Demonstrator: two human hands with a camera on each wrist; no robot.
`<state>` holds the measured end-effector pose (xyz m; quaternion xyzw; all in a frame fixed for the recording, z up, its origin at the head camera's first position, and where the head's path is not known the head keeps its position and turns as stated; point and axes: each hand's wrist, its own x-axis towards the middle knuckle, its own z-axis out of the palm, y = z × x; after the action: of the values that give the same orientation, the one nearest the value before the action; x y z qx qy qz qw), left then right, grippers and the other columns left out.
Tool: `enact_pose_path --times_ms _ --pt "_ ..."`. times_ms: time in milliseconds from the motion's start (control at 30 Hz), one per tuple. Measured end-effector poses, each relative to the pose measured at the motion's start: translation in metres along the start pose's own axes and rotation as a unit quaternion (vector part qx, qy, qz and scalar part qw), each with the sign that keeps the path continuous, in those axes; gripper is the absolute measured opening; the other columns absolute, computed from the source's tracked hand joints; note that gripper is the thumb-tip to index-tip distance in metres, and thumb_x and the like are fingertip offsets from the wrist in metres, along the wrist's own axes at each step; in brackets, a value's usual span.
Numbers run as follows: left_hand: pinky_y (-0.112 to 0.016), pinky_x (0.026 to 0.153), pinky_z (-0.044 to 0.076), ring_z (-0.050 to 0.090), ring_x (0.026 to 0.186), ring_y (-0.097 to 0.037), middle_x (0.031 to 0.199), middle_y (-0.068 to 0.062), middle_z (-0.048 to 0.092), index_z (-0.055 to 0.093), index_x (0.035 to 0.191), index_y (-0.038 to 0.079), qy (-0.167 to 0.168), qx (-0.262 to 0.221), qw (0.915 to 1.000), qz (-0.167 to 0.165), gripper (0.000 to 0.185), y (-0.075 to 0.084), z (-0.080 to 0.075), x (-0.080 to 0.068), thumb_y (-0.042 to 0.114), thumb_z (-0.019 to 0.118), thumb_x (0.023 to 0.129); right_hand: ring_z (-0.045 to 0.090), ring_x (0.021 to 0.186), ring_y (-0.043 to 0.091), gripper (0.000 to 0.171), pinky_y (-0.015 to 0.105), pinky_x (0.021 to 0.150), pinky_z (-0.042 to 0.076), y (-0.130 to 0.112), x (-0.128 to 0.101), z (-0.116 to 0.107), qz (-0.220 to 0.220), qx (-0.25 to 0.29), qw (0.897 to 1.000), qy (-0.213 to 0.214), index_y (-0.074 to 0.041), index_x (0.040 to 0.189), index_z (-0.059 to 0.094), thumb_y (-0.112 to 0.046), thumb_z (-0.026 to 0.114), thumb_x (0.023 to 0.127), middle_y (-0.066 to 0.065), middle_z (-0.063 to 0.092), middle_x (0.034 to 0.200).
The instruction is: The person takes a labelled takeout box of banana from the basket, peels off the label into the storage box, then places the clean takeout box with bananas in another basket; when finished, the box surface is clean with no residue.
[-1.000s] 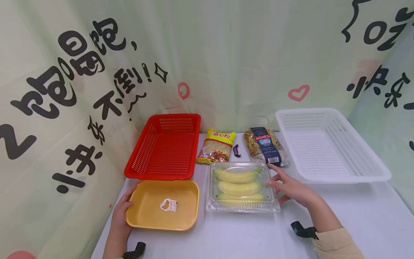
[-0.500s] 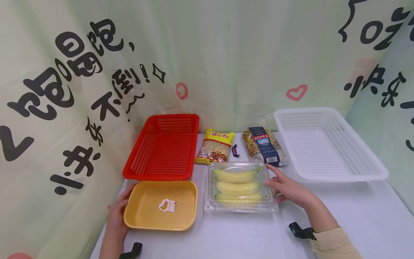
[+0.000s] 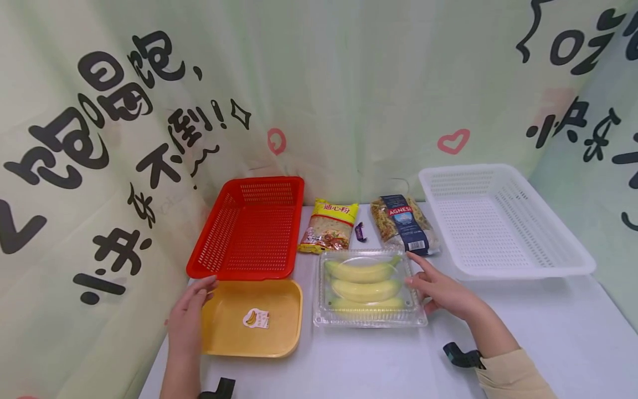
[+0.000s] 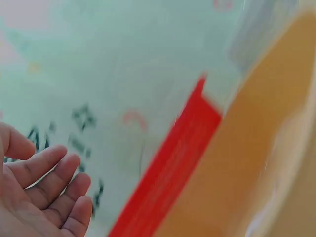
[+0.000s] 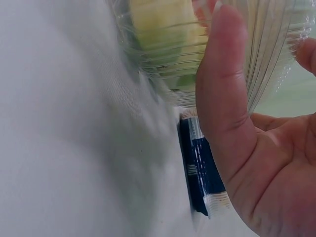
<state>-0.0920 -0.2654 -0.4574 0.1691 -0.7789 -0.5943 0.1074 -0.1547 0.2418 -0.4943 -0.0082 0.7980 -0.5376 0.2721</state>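
Bananas point(image 3: 366, 288) lie in a clear plastic box point(image 3: 370, 320) on the white table point(image 3: 548, 343), and the right hand point(image 3: 441, 288) has its fingers stretched out flat against the right side of that box, with the thumb low by the box's near corner. The fingers are not curled round anything. The left hand point(image 3: 186, 318) is flat too, fingers loose and straight, lying over the left edge of the yellow tray point(image 3: 259, 343); in the left wrist view the palm is open with nothing in it. To move the box well, it seems best for the right hand to get the thumb under the rim and fingers on top, since the clear lid looks slippery and thin and may bend if pushed from one side only. The left hand looks set to keep the tray from sliding. Just past the right hand's fingertips lies a blue pasta bag point(image 3: 406, 224), very close, so a push that way could bump it. Beyond the box are a yellow noodle bag point(image 3: 329, 226) and a small purple wrapper point(image 3: 360, 231). A red basket point(image 3: 249, 230) sits just beyond the left hand, touching the tray's far edge. A white basket point(image 3: 498, 221) stands past the right hand, off to its right. Bare table lies near the right wrist, with good room there.
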Motion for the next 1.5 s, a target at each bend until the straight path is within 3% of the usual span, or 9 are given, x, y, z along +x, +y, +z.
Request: enact_pose_path --times_ms 100,300,500,667,933,1133,1300,1500 --pt "-0.012 0.100 0.044 0.056 0.120 -0.005 0.128 0.005 0.065 0.065 0.128 0.022 -0.061 -0.002 0.9978 0.024 0.034 0.013 0.020 -0.010 0.027 0.039 0.106 0.057 0.081 0.025 0.081 0.039 0.063 0.057 0.000 -0.001 0.000 -0.001 0.001 1.000 0.000 -0.039 0.158 0.003 -0.047 0.056 0.097 0.016 0.057 0.110" --pt "-0.043 0.118 0.035 0.045 0.136 -0.008 0.139 0.016 0.056 0.058 0.132 0.036 -0.175 -0.005 0.9845 -0.007 0.032 0.029 0.063 -0.024 0.028 0.045 0.104 0.057 0.081 0.024 0.080 0.039 0.062 0.058 -0.001 -0.002 0.001 -0.004 0.004 1.000 0.001 -0.038 0.158 0.003 -0.046 0.056 0.098 0.016 0.056 0.109" --pt "-0.045 0.120 0.030 0.039 0.144 -0.013 0.148 0.010 0.050 0.052 0.140 0.033 -0.228 -0.057 0.9721 0.000 0.038 0.029 0.103 -0.033 0.023 0.045 0.103 0.056 0.083 0.024 0.080 0.040 0.063 0.058 -0.002 -0.003 0.001 -0.008 0.005 1.000 0.000 -0.036 0.159 0.003 -0.044 0.055 0.099 0.016 0.055 0.109" --pt "-0.046 0.122 0.026 0.033 0.148 -0.018 0.154 0.005 0.044 0.047 0.145 0.028 -0.238 -0.092 0.9669 -0.003 0.043 0.026 0.130 -0.035 0.023 0.044 0.103 0.056 0.083 0.024 0.079 0.040 0.063 0.058 -0.002 -0.004 0.002 -0.008 0.007 1.000 -0.001 -0.036 0.158 0.003 -0.043 0.054 0.099 0.016 0.055 0.109" --pt "-0.053 0.123 0.020 0.022 0.152 -0.023 0.161 0.005 0.031 0.036 0.152 0.032 -0.249 -0.092 0.9628 -0.051 0.051 0.017 0.159 -0.031 0.033 0.045 0.102 0.055 0.084 0.024 0.078 0.039 0.064 0.058 -0.001 -0.002 0.002 -0.001 0.005 1.000 0.002 -0.038 0.158 0.003 -0.045 0.054 0.099 0.016 0.054 0.112" --pt "-0.057 0.122 0.016 0.016 0.154 -0.028 0.164 0.001 0.025 0.032 0.154 0.034 -0.251 -0.092 0.9606 -0.076 0.055 0.019 0.177 -0.028 0.031 0.047 0.101 0.054 0.084 0.024 0.079 0.039 0.063 0.058 0.000 -0.002 0.002 0.000 0.005 1.000 0.004 -0.038 0.158 0.003 -0.046 0.055 0.098 0.017 0.054 0.111" --pt "-0.054 0.122 0.017 0.014 0.154 -0.032 0.166 -0.006 0.020 0.032 0.155 0.030 -0.239 -0.095 0.9635 -0.073 0.056 0.020 0.187 -0.027 0.026 0.046 0.101 0.055 0.083 0.024 0.079 0.039 0.063 0.058 0.001 -0.001 0.003 -0.002 0.005 1.000 0.005 -0.038 0.158 0.003 -0.046 0.054 0.099 0.016 0.054 0.111" --pt "-0.055 0.122 0.016 0.014 0.153 -0.034 0.166 -0.009 0.019 0.033 0.154 0.032 -0.229 -0.078 0.9663 -0.089 0.056 0.020 0.187 -0.024 0.028 0.049 0.100 0.055 0.083 0.025 0.079 0.040 0.063 0.058 0.002 0.000 0.002 -0.001 0.007 1.000 0.005 -0.039 0.158 0.004 -0.046 0.055 0.099 0.017 0.054 0.112"
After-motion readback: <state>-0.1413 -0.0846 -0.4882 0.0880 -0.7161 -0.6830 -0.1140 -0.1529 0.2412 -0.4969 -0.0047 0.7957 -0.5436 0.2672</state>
